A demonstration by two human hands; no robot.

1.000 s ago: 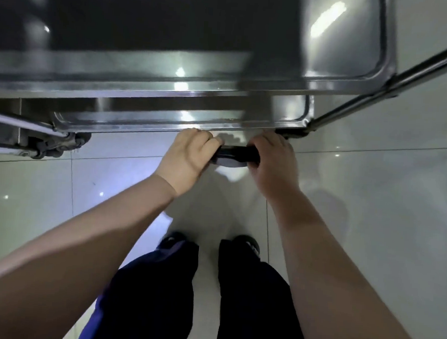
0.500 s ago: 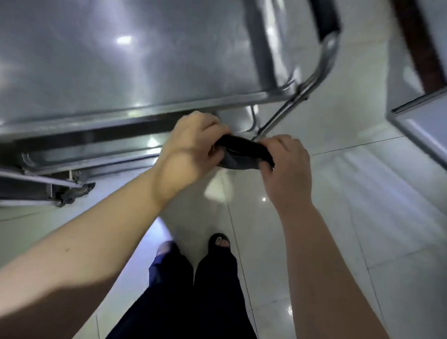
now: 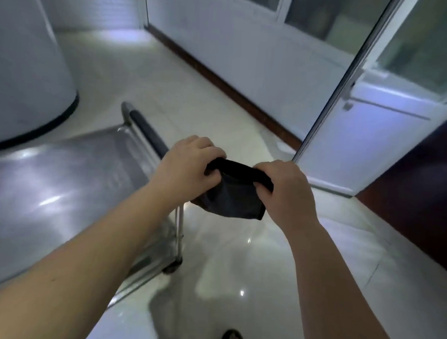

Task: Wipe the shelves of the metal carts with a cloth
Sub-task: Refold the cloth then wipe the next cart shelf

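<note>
A dark cloth (image 3: 232, 196) hangs in the air between my two hands. My left hand (image 3: 188, 164) grips its left end and my right hand (image 3: 285, 189) grips its right end, both held beyond the right end of the metal cart. The cart's shiny top shelf (image 3: 59, 183) fills the left side. Its black-padded handle (image 3: 147, 130) runs along the right end, and a caster (image 3: 172, 267) shows below. The lower shelves are hidden under the top shelf.
A large white rounded cabinet with a black base (image 3: 31, 79) stands behind the cart at the left. A white wall with a brown skirting (image 3: 222, 82) runs along the right, beside an open white glazed door (image 3: 372, 120). Glossy pale floor tiles (image 3: 263, 276) lie underfoot.
The view has lifted from looking down under the cart to looking across the room. My hands rose from beside the lower shelf with the cloth, which now hangs unfolded between them.
</note>
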